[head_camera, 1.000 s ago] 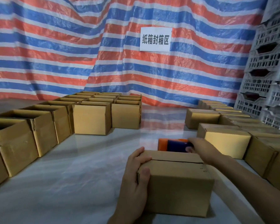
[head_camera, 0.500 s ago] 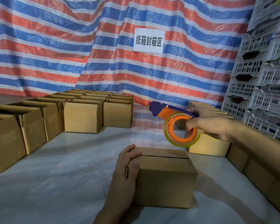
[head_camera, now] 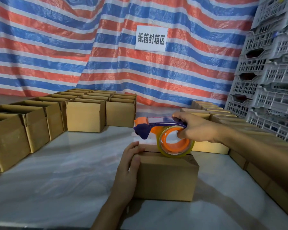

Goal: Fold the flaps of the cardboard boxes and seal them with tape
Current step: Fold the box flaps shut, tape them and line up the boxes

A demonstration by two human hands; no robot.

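Note:
A small cardboard box [head_camera: 168, 178] with its top flaps folded shut stands on the table in front of me. My left hand [head_camera: 128, 168] rests against its left end, fingers laid over the top edge and thumb on the front face. My right hand [head_camera: 195, 129] grips an orange and blue tape dispenser [head_camera: 158, 128] by its handle, fingers hooked through the roll's core. The clear tape roll [head_camera: 175, 144] hangs just above the box's top, at or near the flap seam; contact cannot be told.
Rows of open cardboard boxes [head_camera: 85, 116] line the left side and back of the pale table [head_camera: 65, 171]. Closed boxes [head_camera: 211, 146] line the right side. Grey plastic crates [head_camera: 271, 80] stack up at the far right. A striped tarp with a white sign [head_camera: 151, 39] hangs behind.
My right hand lifted the tape dispenser from behind the box, then brought it down and left over the box top. My left hand stayed on the box's left end.

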